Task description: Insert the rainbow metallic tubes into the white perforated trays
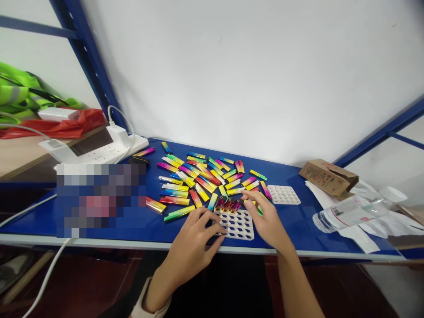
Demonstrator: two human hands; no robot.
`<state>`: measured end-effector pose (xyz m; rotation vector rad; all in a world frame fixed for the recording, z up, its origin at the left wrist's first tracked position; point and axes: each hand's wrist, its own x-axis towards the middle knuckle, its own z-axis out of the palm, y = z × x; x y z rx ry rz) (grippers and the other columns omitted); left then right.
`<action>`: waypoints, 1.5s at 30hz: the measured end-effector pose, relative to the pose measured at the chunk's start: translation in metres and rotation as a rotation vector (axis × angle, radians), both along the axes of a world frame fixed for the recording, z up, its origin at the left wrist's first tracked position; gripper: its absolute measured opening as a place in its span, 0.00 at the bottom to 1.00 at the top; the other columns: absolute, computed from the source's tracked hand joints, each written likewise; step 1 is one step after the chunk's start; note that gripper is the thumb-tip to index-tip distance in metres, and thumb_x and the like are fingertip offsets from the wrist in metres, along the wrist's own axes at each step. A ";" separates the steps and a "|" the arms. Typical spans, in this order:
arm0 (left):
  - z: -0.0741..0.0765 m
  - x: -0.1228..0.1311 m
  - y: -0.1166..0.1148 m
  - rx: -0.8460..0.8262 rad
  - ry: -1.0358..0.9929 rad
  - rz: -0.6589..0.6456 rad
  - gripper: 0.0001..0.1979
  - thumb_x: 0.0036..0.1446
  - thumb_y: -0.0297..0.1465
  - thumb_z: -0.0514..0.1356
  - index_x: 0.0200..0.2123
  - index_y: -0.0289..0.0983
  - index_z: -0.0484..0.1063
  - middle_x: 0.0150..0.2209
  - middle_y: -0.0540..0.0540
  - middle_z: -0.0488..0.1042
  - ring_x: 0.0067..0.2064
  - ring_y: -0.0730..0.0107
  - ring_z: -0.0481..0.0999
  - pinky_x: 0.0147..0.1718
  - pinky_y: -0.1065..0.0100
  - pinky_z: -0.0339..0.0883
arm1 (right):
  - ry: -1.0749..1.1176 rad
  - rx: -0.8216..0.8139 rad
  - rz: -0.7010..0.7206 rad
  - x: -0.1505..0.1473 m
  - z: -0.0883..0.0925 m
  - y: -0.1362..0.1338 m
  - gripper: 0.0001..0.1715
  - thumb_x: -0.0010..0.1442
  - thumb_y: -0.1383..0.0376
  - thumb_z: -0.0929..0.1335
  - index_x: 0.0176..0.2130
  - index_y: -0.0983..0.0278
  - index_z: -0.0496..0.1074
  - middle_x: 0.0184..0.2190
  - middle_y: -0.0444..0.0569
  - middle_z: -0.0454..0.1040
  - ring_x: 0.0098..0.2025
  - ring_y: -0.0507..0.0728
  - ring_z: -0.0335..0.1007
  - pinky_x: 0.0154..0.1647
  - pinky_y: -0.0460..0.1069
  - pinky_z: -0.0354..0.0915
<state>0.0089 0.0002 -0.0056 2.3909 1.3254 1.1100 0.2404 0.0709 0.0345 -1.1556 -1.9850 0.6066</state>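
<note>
Many rainbow-coloured sticks (198, 176) lie scattered on the blue table (298, 221). At its front edge sits a white tray with holes (238, 225), and several sticks (229, 204) stand in its far row. My left hand (198, 234) rests at the tray's left side, fingers curled, touching the tray edge. My right hand (265, 218) is at the tray's right side, fingers reaching to a stick by the standing row; what it grips I cannot make out. A second white holed tray (284, 194) lies to the right.
A white power strip (96, 152) with a plugged charger sits at the back left. A brown cardboard box (327, 176), papers and a clear plastic bag (351, 212) lie at the right. A blurred patch covers the table's left. Blue rack posts frame a white wall.
</note>
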 end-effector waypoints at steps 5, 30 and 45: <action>0.002 0.000 0.000 0.001 -0.002 0.002 0.06 0.69 0.30 0.59 0.44 0.43 0.76 0.49 0.47 0.73 0.56 0.59 0.66 0.57 0.53 0.64 | -0.299 0.064 -0.214 0.030 -0.009 0.000 0.15 0.70 0.55 0.65 0.38 0.61 0.72 0.35 0.48 0.75 0.40 0.60 0.71 0.45 0.56 0.61; 0.002 -0.001 0.000 -0.002 -0.010 -0.013 0.05 0.69 0.31 0.59 0.45 0.44 0.74 0.49 0.48 0.72 0.57 0.61 0.65 0.58 0.54 0.61 | 0.338 0.034 -0.298 0.040 -0.019 -0.007 0.21 0.63 0.55 0.73 0.52 0.61 0.74 0.48 0.53 0.78 0.47 0.59 0.75 0.44 0.51 0.69; 0.003 -0.001 0.000 -0.002 -0.002 -0.007 0.04 0.69 0.31 0.59 0.44 0.44 0.74 0.49 0.49 0.73 0.56 0.61 0.65 0.58 0.55 0.61 | 0.895 -0.278 0.134 0.010 -0.011 -0.014 0.12 0.72 0.57 0.66 0.52 0.59 0.68 0.35 0.48 0.72 0.29 0.52 0.67 0.28 0.48 0.62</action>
